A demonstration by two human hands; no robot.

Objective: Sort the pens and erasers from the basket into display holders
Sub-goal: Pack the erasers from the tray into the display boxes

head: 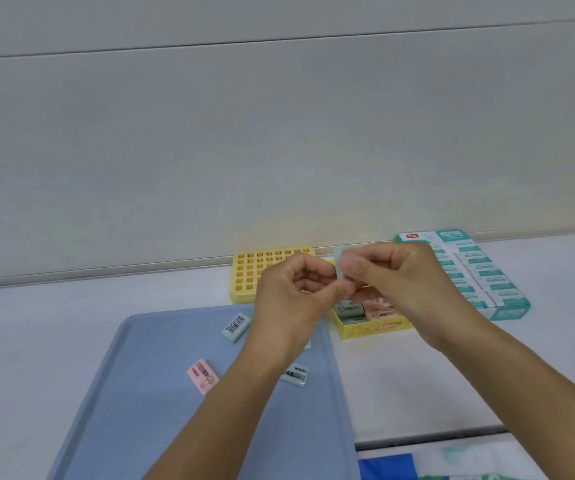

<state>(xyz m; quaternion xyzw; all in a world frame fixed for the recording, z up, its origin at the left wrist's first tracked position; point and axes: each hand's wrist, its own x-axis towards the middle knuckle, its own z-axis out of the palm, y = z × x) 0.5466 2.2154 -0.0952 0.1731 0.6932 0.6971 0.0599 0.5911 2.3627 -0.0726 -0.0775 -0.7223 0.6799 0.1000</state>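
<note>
Both hands, left (293, 292) and right (396, 275), pinch one pale blue eraser (340, 266) between curled fingertips above the yellow box (370, 329), beside the blue tray (161, 393).

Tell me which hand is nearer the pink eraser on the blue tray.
Left. The left hand is raised above and right of the pink eraser; the right hand is farther right, over the yellow box.

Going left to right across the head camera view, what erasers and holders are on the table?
Pink eraser → barcode eraser → yellow grid holder → yellow eraser box → teal eraser box.
</note>
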